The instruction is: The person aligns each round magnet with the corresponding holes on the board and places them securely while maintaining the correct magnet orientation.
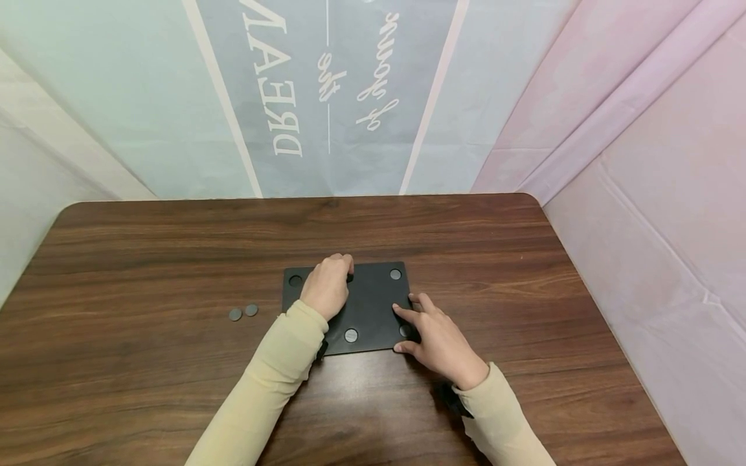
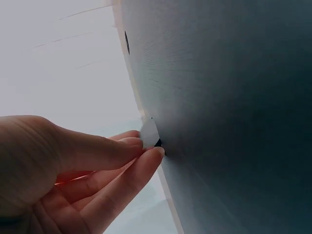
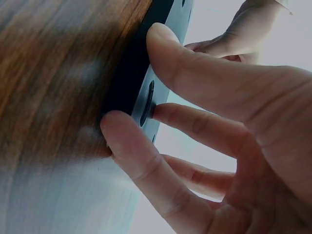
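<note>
A flat black board [image 1: 375, 298] with round recesses lies on the table. My left hand [image 1: 327, 285] reaches over its far edge. Thumb and fingers pinch a small grey disc [image 2: 150, 132] at the board's surface in the left wrist view, the disc tilted on edge. My right hand [image 1: 440, 336] rests at the near right corner with fingers spread, its thumb at the near edge, one finger on top and others along the side. Grey discs fill a far right recess [image 1: 395, 274] and a near middle recess [image 1: 351, 335]. The far left recess [image 1: 295, 281] looks dark.
Two loose grey discs [image 1: 243, 312] lie on the wooden table [image 1: 146, 362] left of the board. A printed cloth backdrop [image 1: 344, 175] hangs along the table's far edge, and pale cloth [image 1: 658, 213] covers the right side.
</note>
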Action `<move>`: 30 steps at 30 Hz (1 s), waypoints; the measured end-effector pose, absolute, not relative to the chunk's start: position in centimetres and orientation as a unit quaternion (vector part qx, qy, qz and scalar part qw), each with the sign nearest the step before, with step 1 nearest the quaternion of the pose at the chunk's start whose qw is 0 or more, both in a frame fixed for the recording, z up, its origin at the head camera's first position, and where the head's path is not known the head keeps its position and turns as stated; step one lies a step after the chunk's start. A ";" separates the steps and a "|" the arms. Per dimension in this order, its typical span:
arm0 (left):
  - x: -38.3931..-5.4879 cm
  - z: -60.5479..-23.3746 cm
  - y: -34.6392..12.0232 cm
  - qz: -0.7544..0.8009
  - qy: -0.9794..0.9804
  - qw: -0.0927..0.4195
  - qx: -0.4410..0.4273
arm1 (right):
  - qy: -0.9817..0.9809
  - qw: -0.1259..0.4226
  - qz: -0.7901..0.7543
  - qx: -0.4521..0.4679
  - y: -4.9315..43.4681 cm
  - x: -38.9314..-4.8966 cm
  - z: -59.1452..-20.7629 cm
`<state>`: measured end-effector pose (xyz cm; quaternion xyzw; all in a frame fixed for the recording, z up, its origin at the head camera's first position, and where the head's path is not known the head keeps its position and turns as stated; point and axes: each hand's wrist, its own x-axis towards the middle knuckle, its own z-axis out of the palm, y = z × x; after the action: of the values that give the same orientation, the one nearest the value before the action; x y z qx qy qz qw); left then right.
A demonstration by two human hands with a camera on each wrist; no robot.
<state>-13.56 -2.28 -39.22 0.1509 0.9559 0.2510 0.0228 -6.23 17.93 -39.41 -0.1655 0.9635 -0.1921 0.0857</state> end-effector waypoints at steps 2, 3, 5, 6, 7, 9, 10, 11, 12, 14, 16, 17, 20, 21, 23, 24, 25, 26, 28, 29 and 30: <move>-13.5 -39.2 -2.3 0.248 0.957 0.023 0.149 | 0.964 0.085 -0.192 -0.166 17.9 -6.2 -39.4; -13.5 -39.3 -2.2 0.246 0.958 0.022 0.147 | 0.963 0.085 -0.193 -0.166 17.9 -6.2 -39.4; -13.5 -39.3 -2.2 0.241 0.959 0.020 0.145 | 0.963 0.085 -0.193 -0.166 17.9 -6.2 -39.4; -13.5 -39.3 -2.2 0.239 0.960 0.019 0.144 | 0.963 0.085 -0.193 -0.166 17.9 -6.2 -39.4; -13.5 -39.2 -2.2 0.237 0.961 0.017 0.144 | 0.963 0.085 -0.193 -0.167 18.0 -6.2 -39.4; -13.5 -39.3 -2.2 0.233 0.962 0.014 0.144 | 0.963 0.084 -0.194 -0.167 18.0 -6.2 -39.4; -13.5 -39.3 -2.2 0.233 0.962 0.012 0.144 | 0.963 0.083 -0.194 -0.168 18.0 -6.2 -39.4; -13.5 -39.3 -2.2 0.232 0.962 0.012 0.144 | 0.963 0.083 -0.194 -0.168 18.0 -6.2 -39.4; -13.6 -39.3 -2.1 0.231 0.962 0.011 0.145 | 0.963 0.083 -0.194 -0.168 18.0 -6.2 -39.4; -13.5 -39.4 -2.1 0.231 0.962 0.010 0.146 | 0.963 0.082 -0.193 -0.168 18.0 -6.2 -39.4; -13.5 -39.4 -2.1 0.230 0.962 0.009 0.147 | 0.963 0.081 -0.192 -0.169 18.0 -6.2 -39.4; -13.5 -39.4 -2.1 0.230 0.962 0.007 0.147 | 0.963 0.080 -0.192 -0.169 18.0 -6.2 -39.4; -13.5 -39.5 -2.1 0.229 0.962 0.004 0.148 | 0.963 0.078 -0.192 -0.171 18.0 -6.2 -39.4; -13.5 -39.5 -2.1 0.228 0.962 0.004 0.148 | 0.963 0.078 -0.192 -0.171 18.0 -6.2 -39.4; -13.5 -39.5 -2.1 0.228 0.962 0.004 0.149 | 0.963 0.079 -0.191 -0.170 18.0 -6.2 -39.4; -13.5 -39.5 -2.1 0.227 0.962 0.004 0.149 | 0.963 0.079 -0.191 -0.170 18.0 -6.2 -39.4; -13.5 -39.5 -2.1 0.226 0.963 0.004 0.149 | 0.964 0.079 -0.191 -0.170 18.0 -6.2 -39.4; -13.5 -39.5 -2.1 0.226 0.963 0.004 0.150 | 0.964 0.080 -0.191 -0.170 18.0 -6.2 -39.4; -13.5 -39.5 -2.1 0.226 0.963 0.006 0.150 | 0.964 0.080 -0.191 -0.169 18.0 -6.2 -39.4; -13.5 -39.5 -2.1 0.226 0.962 0.008 0.150 | 0.964 0.080 -0.190 -0.169 18.0 -6.2 -39.4; -13.5 -39.4 -2.1 0.226 0.962 0.010 0.150 | 0.964 0.081 -0.190 -0.169 18.0 -6.2 -39.5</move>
<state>-13.50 -2.12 -39.43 0.1504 0.9624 0.2261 0.0096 -6.16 18.01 -39.46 -0.1690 0.9637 -0.1903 0.0806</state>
